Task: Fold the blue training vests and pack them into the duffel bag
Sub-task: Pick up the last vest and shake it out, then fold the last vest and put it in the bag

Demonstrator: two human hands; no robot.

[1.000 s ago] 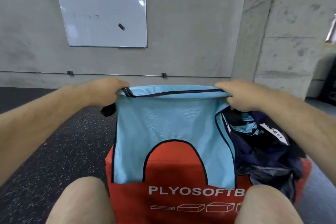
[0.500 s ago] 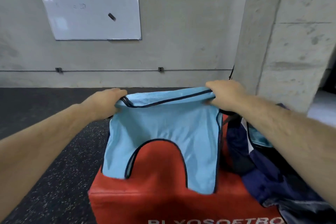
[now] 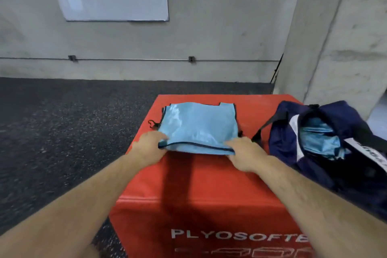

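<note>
Previously held aloft, the blue training vest (image 3: 199, 128) is now laid folded on the plyo box (image 3: 209, 184), its near edge pinched by left hand (image 3: 149, 148) and right hand (image 3: 245, 153); packing into the adjacent duffel bag (image 3: 280, 148) is probably next.

I see a light-blue vest (image 3: 199, 125) with dark trim, a red box (image 3: 209, 184) with white lettering, a navy bag (image 3: 280, 144).

Looking forward and down, wide-angle, from the head, facing the wall (image 3: 209, 37), hovering close above the box (image 3: 199, 184), centring the vest (image 3: 199, 128), catching the bag (image 3: 280, 142) at right edge, floor (image 3: 62, 132) at left.
</note>
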